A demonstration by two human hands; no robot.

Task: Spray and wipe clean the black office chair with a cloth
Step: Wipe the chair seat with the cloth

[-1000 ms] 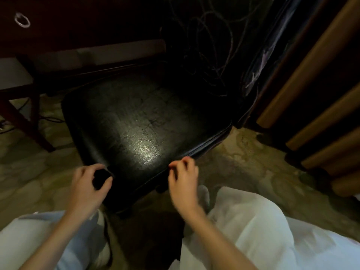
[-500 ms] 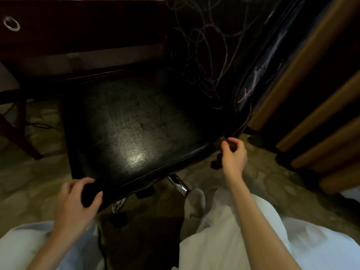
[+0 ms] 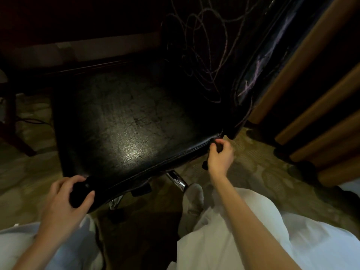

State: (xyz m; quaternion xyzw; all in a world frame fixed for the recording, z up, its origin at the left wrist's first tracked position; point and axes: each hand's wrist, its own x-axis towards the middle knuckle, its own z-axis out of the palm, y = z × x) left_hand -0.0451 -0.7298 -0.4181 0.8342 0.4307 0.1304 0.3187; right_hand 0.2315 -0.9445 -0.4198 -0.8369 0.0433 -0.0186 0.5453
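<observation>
The black office chair [image 3: 128, 121] fills the middle of the view, its cracked leather seat catching a patch of light. Its backrest [image 3: 210, 61] rises at the right and carries pale scribbled lines. My left hand [image 3: 64, 203] grips the seat's near left corner, thumb and fingers curled round the edge. My right hand [image 3: 220, 154] holds the seat's near right corner, where seat and backrest meet, with its fingers curled at the edge. No cloth or spray bottle is in view.
A dark wooden desk [image 3: 81, 26] stands behind the chair and a table leg [image 3: 13, 133] at the left. Brown curtain folds [image 3: 315, 106] hang at the right. The chair's chrome base [image 3: 177, 180] shows below the seat, over patterned carpet. My white-clad legs are in the foreground.
My right hand moved from the middle of the seat's front edge to its right corner by the backrest. The chair has turned and come closer; my left hand kept its grip on the corner.
</observation>
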